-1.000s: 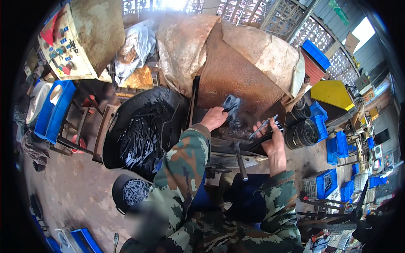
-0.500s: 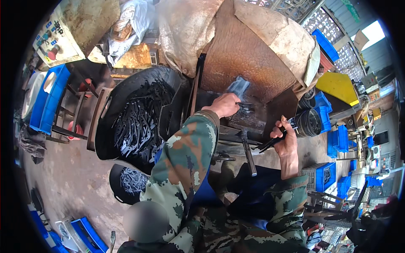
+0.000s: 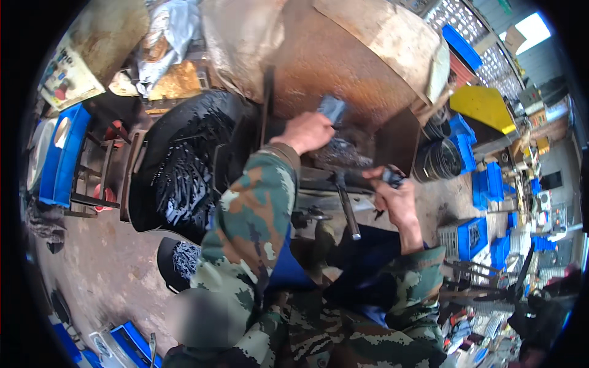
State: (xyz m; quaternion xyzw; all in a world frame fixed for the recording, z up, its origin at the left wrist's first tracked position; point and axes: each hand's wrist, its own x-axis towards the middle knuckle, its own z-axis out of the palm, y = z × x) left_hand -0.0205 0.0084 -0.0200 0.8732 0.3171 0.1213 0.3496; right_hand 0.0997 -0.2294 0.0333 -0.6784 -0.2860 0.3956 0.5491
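My left hand (image 3: pixel 305 132) is closed at the metal work tray (image 3: pixel 319 173), just beside a bluish-grey block-like part (image 3: pixel 332 109) of the machine. What its fingers pinch, if anything, is hidden. My right hand (image 3: pixel 396 199) is wrapped round a small bundle of dark metal strips (image 3: pixel 392 178), seen nearly end-on at the tray's right front. Between the hands, a T-shaped metal bar (image 3: pixel 348 208) sticks out from the tray's front edge toward me. Dark, glinting grit or scrap (image 3: pixel 343 152) covers part of the tray.
At left stands a large black tub (image 3: pixel 138 202) of dark metal strips, with a smaller black bucket (image 3: pixel 167 268) of silvery pieces below it. A brown sheet guard (image 3: pixel 307 73) rises behind the tray. Black buckets (image 3: pixel 440 161) and blue crates (image 3: pixel 472 239) stand at right.
My right hand has turned and come closer to the tray, so the strips point differently. My left hand stays at the tray beside the grey part. The whole view has shifted slightly.
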